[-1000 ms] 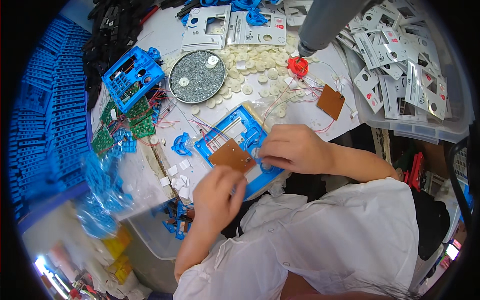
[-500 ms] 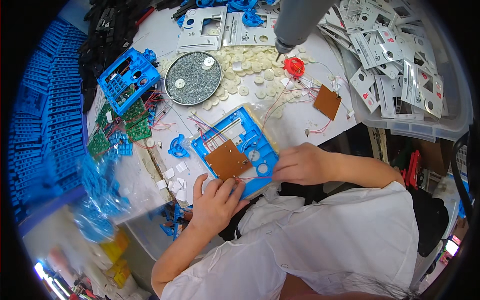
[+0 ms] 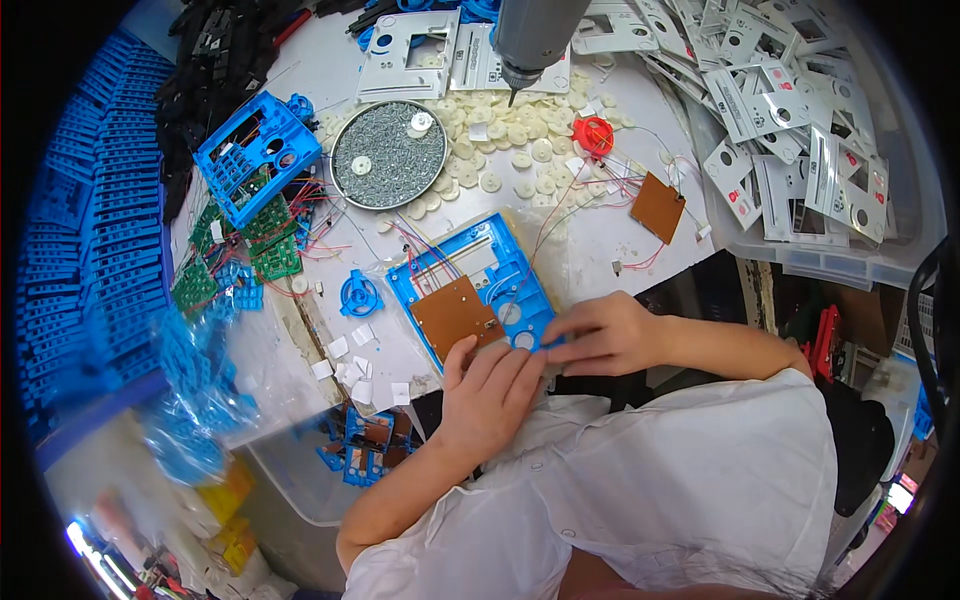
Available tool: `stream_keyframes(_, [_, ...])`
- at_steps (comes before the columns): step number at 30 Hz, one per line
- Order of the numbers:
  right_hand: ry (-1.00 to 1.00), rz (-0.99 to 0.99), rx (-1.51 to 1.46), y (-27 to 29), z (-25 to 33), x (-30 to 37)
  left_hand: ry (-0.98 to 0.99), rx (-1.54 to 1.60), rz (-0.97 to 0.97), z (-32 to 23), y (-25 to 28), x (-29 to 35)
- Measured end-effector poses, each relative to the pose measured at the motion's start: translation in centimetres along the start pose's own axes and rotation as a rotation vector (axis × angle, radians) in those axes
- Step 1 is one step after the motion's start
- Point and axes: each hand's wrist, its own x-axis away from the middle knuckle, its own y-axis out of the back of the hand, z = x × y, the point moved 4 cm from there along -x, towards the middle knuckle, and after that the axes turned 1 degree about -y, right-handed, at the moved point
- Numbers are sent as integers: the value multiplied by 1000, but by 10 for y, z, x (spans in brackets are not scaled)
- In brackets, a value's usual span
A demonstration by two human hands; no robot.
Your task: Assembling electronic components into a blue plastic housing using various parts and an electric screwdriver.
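A blue plastic casing (image 3: 537, 308) lies open on a padded, plastic-covered support at the table's front edge. A brown circuit board (image 3: 450, 315) rests tilted over its lower left part, with thin wires running from it. My left hand (image 3: 490, 392) bends over the casing's near edge, little finger by the board, the other fingertips gathered at the near right corner. My right hand (image 3: 605, 335) meets it there, fingers closed in a pinch. Whatever is between the fingertips of either hand is hidden or too small to name.
A grey power screwdriver (image 3: 535, 45) hangs above the table. Behind the casing are a round tray (image 3: 340, 180) of screws and scattered cream discs (image 3: 545, 150). Another brown board (image 3: 657, 207) lies right, near a bin (image 3: 800, 262) of white panels. Blue casings (image 3: 120, 220) are stacked left.
My left hand has moved right along the casing's near edge, up to my right hand. The red wires seen between the hands are now covered. The screwdriver has swung left.
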Motion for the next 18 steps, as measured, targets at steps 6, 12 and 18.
stream_keyframes(6, [-795,3,-297,0,6,19,-78,6,37,0,5,-7])
stream_keyframes(12, [-895,-26,-409,-11,2,15,-105,-18,66,0,1,-5])
stream_keyframes(18, [-952,-35,-500,-11,0,10,-121,-78,70,-1,-3,-3])
